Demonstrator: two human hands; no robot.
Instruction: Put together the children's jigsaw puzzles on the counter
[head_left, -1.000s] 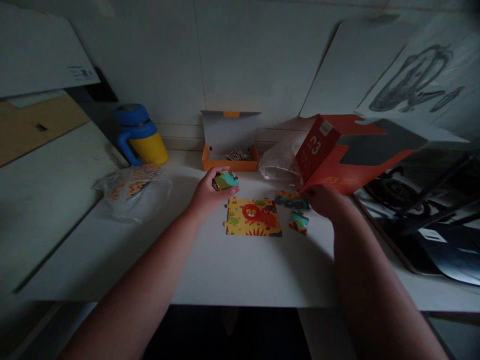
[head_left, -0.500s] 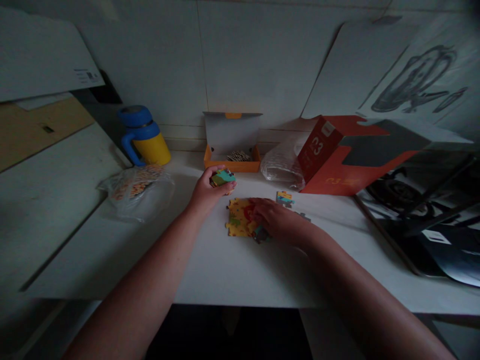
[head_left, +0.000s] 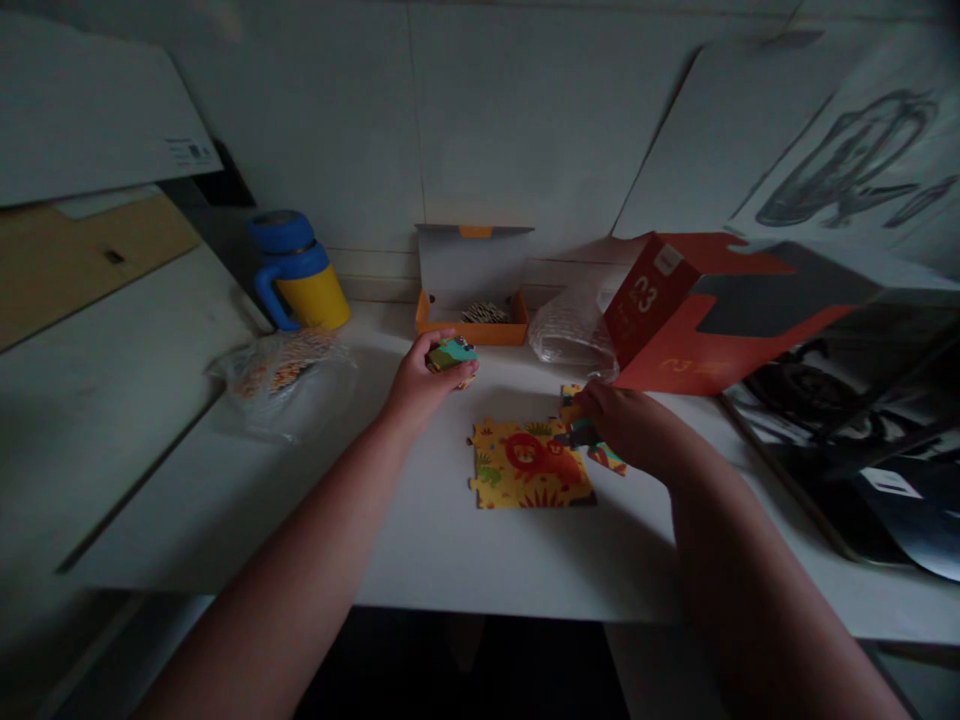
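My left hand (head_left: 427,385) is closed around a small stack of jigsaw puzzle pieces (head_left: 452,352), the top one green and teal. On the white counter below it lies a joined yellow section of puzzle (head_left: 495,492) with a red-maned lion printed on it. My right hand (head_left: 626,425) is at the section's upper right corner, fingers pinched on a dark grey puzzle piece (head_left: 580,433). Close by that hand lie a yellow-and-teal puzzle piece (head_left: 568,394) and another colourful piece (head_left: 609,459), both partly covered.
Behind stands an open orange box (head_left: 471,332) with striped contents. A clear plastic bag (head_left: 566,335) and a red carton (head_left: 675,330) are right of it. At left are a blue-and-yellow mug (head_left: 307,280) and a bag of orange-tipped sticks (head_left: 281,375). A gas stove (head_left: 825,450) borders the right.
My right hand has moved right, off the lion section, which now shows fully, taking a grey piece along. My left hand keeps its stack. The whole view has shifted slightly.
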